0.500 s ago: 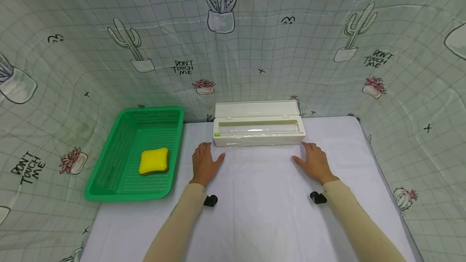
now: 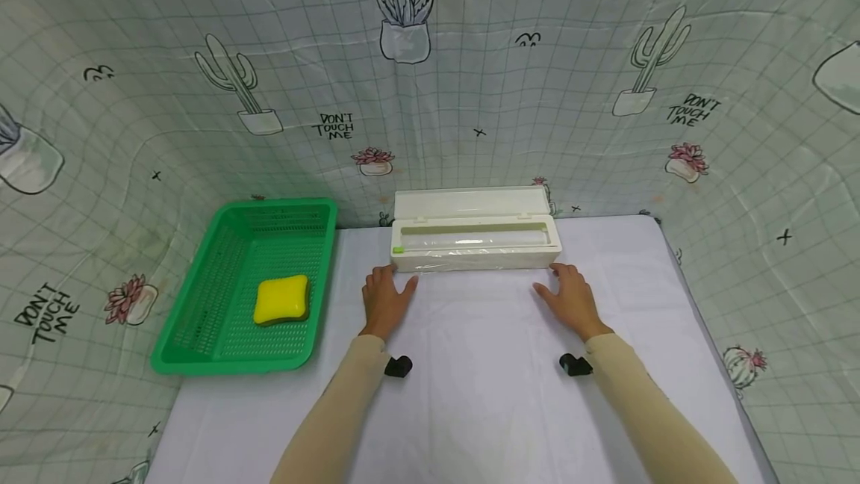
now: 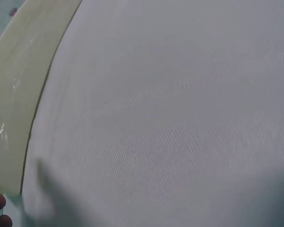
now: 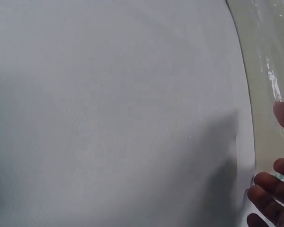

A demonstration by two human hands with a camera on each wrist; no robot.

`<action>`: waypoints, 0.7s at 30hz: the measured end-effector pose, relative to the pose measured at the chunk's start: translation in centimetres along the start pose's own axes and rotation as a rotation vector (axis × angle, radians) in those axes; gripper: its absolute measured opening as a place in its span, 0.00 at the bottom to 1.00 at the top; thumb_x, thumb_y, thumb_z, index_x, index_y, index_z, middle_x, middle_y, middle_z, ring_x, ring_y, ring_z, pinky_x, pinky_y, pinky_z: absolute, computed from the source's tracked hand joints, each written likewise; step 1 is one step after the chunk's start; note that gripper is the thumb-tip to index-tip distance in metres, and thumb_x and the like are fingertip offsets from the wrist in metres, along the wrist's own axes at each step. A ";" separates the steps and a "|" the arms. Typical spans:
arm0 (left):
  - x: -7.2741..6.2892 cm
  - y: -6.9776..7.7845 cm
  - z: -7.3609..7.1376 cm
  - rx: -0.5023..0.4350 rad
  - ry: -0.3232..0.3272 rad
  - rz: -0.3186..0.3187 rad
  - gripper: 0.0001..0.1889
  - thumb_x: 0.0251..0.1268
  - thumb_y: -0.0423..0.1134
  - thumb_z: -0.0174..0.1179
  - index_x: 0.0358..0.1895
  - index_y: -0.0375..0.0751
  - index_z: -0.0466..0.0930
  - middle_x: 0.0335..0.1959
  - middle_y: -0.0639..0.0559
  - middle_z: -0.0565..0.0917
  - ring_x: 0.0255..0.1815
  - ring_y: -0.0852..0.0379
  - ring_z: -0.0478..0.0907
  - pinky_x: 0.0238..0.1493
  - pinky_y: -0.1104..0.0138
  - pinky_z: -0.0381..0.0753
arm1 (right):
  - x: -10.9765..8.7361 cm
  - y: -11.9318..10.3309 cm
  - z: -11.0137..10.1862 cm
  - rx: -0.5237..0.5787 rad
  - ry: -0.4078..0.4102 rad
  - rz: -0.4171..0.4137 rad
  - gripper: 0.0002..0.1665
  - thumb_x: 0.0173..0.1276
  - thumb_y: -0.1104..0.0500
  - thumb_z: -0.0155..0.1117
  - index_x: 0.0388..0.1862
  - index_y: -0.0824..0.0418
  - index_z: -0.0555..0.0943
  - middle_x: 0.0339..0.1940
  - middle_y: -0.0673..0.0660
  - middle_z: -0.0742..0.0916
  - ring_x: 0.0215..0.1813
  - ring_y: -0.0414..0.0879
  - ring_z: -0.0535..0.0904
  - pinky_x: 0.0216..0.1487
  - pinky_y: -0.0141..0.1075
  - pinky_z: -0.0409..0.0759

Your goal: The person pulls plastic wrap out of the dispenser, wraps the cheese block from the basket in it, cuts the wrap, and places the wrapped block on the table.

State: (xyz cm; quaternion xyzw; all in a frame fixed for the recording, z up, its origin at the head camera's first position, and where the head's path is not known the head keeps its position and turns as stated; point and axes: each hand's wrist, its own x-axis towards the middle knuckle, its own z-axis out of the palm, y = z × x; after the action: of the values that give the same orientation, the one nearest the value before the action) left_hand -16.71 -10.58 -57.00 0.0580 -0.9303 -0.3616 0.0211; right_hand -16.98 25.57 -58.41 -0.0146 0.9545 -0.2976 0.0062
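A long white cling film dispenser (image 2: 477,258) stands at the back of the table, its lid (image 2: 472,202) raised behind it. Clear film on a roll (image 2: 475,239) shows in its opening, and some film clings to the front face. My left hand (image 2: 387,301) is at the dispenser's front left corner, fingers relaxed and thumb spread. At the front right corner is my right hand (image 2: 571,302), loosely bent, fingertips right at the edge. Both wrist views show the dispenser's front (image 3: 23,90) along one side, with fingertips (image 4: 270,189) by its end.
A green plastic basket (image 2: 164,364) stands on the left of the table, holding a yellow sponge (image 2: 281,299). White cloth (image 2: 484,372) covers the table. A patterned curtain (image 2: 470,81) closes off the back and sides.
Both hands have moved slightly inward, the left to the right and the right to the left, nearer the dispenser's ends. The dispenser, basket and sponge stay in place.
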 end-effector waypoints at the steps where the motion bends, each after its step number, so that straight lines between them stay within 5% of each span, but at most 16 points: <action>1: 0.0 0.0 0.1 -0.014 0.003 -0.004 0.32 0.76 0.49 0.66 0.70 0.28 0.73 0.64 0.33 0.75 0.65 0.37 0.68 0.70 0.45 0.65 | 0.0 -0.1 0.1 0.020 -0.003 0.007 0.37 0.78 0.53 0.66 0.72 0.78 0.68 0.62 0.76 0.79 0.63 0.71 0.75 0.65 0.63 0.73; 11: 0.3 0.7 0.6 -0.259 -0.041 -0.066 0.23 0.77 0.42 0.63 0.66 0.30 0.74 0.57 0.36 0.77 0.61 0.38 0.72 0.64 0.44 0.67 | 0.6 -1.3 0.0 0.256 -0.027 0.060 0.31 0.82 0.57 0.62 0.72 0.76 0.69 0.62 0.75 0.79 0.65 0.68 0.76 0.69 0.60 0.73; 21: 0.7 1.3 0.8 -0.336 -0.091 -0.108 0.15 0.80 0.40 0.59 0.58 0.32 0.79 0.58 0.38 0.81 0.61 0.39 0.78 0.64 0.46 0.76 | 1.0 -1.6 0.3 0.347 0.046 0.064 0.16 0.81 0.63 0.62 0.58 0.75 0.78 0.54 0.73 0.84 0.58 0.66 0.81 0.63 0.54 0.79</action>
State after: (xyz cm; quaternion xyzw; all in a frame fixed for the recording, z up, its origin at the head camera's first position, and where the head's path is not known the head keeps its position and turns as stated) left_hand -17.61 -9.23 -56.72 0.0870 -0.8524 -0.5147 -0.0310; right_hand -17.90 24.05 -57.77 0.0237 0.8888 -0.4577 -0.0038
